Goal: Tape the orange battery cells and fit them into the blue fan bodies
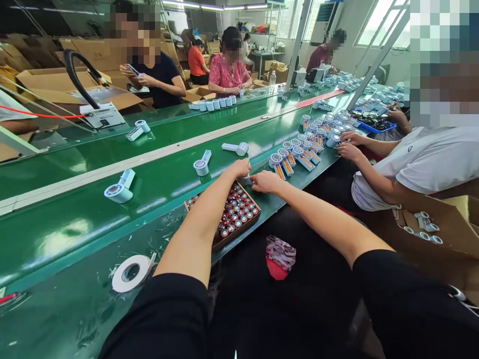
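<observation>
My left hand (240, 168) and my right hand (265, 181) meet above the far right corner of a cardboard tray (239, 233). Both are closed, fingertips almost touching, around something small and pale that I cannot make out. Packed in the tray are several small round metal parts (235, 217) with red edges, partly hidden by my left forearm. Just beyond my hands, a pale handheld fan body (241, 148) lies on the green belt. To my right stand rows of similar fan housings (276, 158), their handles showing orange strips inside.
A roll of white tape (130, 273) lies at the near left. More fan housings (119, 192) rest on the conveyor belt (75, 224). At right, a co-worker's hands (350, 145) handle a housing beside a blue bin (374, 124). An open carton (449, 224) holds more pieces.
</observation>
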Demonstrator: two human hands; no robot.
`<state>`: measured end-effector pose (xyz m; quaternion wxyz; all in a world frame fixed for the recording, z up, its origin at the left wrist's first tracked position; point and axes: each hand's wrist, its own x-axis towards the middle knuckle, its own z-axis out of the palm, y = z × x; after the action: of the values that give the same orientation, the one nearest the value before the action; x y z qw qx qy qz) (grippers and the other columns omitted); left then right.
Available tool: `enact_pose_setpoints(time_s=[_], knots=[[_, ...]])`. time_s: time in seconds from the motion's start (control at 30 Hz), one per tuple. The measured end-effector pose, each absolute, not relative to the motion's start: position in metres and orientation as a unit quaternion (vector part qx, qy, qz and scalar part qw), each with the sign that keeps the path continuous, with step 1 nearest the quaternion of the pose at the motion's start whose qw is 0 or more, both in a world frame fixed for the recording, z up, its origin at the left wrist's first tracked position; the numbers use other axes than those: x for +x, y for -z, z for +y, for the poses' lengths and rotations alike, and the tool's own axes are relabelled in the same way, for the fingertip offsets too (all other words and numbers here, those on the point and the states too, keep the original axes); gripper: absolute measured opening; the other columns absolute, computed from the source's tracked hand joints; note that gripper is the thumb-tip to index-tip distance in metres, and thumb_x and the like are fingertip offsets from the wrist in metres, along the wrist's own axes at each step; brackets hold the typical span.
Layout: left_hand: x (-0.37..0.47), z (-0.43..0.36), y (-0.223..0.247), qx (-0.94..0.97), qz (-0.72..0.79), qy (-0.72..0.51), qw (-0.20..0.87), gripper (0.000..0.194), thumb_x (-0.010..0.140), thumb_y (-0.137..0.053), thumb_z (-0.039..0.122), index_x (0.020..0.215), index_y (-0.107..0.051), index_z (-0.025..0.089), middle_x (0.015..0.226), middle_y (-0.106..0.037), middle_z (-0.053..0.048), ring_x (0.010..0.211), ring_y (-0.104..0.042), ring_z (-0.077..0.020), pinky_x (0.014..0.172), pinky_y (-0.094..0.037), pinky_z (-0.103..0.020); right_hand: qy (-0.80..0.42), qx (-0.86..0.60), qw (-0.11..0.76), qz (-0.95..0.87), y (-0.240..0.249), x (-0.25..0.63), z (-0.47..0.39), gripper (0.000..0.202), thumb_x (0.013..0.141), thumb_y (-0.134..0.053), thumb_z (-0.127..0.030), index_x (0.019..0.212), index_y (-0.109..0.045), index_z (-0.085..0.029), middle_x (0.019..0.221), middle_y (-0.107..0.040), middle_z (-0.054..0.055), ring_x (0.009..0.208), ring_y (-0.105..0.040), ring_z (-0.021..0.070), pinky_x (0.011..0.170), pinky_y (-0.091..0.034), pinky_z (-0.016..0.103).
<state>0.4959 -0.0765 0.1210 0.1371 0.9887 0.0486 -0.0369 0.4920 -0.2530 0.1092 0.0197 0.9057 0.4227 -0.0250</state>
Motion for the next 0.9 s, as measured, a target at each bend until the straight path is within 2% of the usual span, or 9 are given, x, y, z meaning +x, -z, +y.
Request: enact_pose_setpoints(time_s=[0.17,0.3,0.43,0.5,0.57,0.63,0.67,0.77,0.9], knots=[[0.491,-0.096,-0.119,0.992,0.024,0.036,0.122,0.038,0.101,-0.063,0.03,0.136,-0.058,0.015,0.128,-0.068,-0.013,0.118,-0.066,-0.0265,0.102,-0.055,-0.047,0.053,0.891,0.05,0.448,-0.114,0.505,-0.271,0.042,0.097,-0.055,-0.04,0.134,-0.07,-0.025,0.124,-0.076,0.013,0.116,-0.069,0.033,0.096,-0.051,0.039],[0.478,-0.104,-0.126,0.994,-0.013,0.011,0.112,0.035,0.098,-0.061,0.022,0.133,-0.058,0.016,0.125,-0.071,-0.017,0.12,-0.067,-0.0284,0.1,-0.053,-0.04,0.056,0.868,0.058,0.49,-0.119,0.507,-0.27,0.029,0.097,-0.058,-0.031,0.119,-0.077,-0.024,0.118,-0.078,0.01,0.11,-0.072,0.0275,0.093,-0.05,0.032],[0.46,-0.063,-0.135,0.991,-0.041,-0.046,0.121,0.043,0.1,-0.06,0.032,0.141,-0.054,0.021,0.128,-0.071,-0.012,0.115,-0.068,-0.0236,0.098,-0.053,-0.033,0.038,0.846,0.064,0.528,-0.116,0.504,-0.265,0.017,0.094,-0.066,-0.025,0.103,-0.08,-0.027,0.113,-0.08,0.004,0.108,-0.074,0.024,0.088,-0.049,0.026],[0.448,-0.017,-0.134,0.988,-0.019,-0.089,0.123,0.051,0.1,-0.06,0.039,0.146,-0.05,0.02,0.141,-0.064,-0.013,0.127,-0.062,-0.0263,0.107,-0.049,-0.036,0.015,0.848,0.058,0.526,-0.116,0.516,-0.265,0.02,0.097,-0.065,-0.032,0.112,-0.079,-0.03,0.114,-0.08,0.002,0.108,-0.074,0.0234,0.086,-0.05,0.025],[0.433,0.036,-0.127,0.986,0.013,-0.118,0.114,0.058,0.096,-0.064,0.042,0.148,-0.05,0.018,0.155,-0.053,-0.015,0.143,-0.047,-0.0336,0.118,-0.04,-0.045,-0.022,0.866,0.045,0.498,-0.119,0.543,-0.26,0.032,0.104,-0.057,-0.041,0.129,-0.073,-0.031,0.12,-0.079,0.003,0.111,-0.074,0.0245,0.086,-0.051,0.027],[0.417,0.083,-0.115,0.99,0.011,-0.097,0.098,0.06,0.092,-0.069,0.038,0.148,-0.053,0.02,0.163,-0.045,-0.012,0.15,-0.035,-0.0375,0.124,-0.031,-0.051,-0.067,0.892,0.035,0.445,-0.127,0.583,-0.245,0.042,0.107,-0.049,-0.045,0.139,-0.067,-0.026,0.122,-0.078,0.008,0.112,-0.074,0.0287,0.086,-0.052,0.032],[0.41,0.102,-0.109,0.993,-0.005,-0.076,0.092,0.06,0.091,-0.069,0.035,0.148,-0.054,0.022,0.165,-0.043,-0.01,0.151,-0.035,-0.0367,0.125,-0.03,-0.051,-0.088,0.905,0.032,0.416,-0.131,0.605,-0.234,0.045,0.107,-0.047,-0.045,0.14,-0.066,-0.022,0.122,-0.078,0.012,0.111,-0.074,0.0316,0.086,-0.052,0.035],[0.401,0.13,-0.09,0.992,-0.059,-0.061,0.093,0.061,0.089,-0.068,0.028,0.148,-0.054,0.024,0.165,-0.044,-0.009,0.146,-0.043,-0.0309,0.123,-0.034,-0.046,-0.116,0.929,0.036,0.35,-0.14,0.665,-0.194,0.041,0.102,-0.053,-0.041,0.126,-0.075,-0.016,0.114,-0.078,0.019,0.105,-0.074,0.0369,0.082,-0.053,0.04],[0.406,0.125,-0.076,0.978,-0.103,-0.12,0.139,0.053,0.087,-0.064,0.018,0.14,-0.059,0.025,0.153,-0.055,-0.01,0.132,-0.056,-0.024,0.113,-0.044,-0.036,-0.105,0.938,0.048,0.327,-0.139,0.698,-0.157,0.028,0.094,-0.061,-0.034,0.1,-0.082,-0.017,0.099,-0.079,0.019,0.095,-0.075,0.0353,0.077,-0.054,0.039]])
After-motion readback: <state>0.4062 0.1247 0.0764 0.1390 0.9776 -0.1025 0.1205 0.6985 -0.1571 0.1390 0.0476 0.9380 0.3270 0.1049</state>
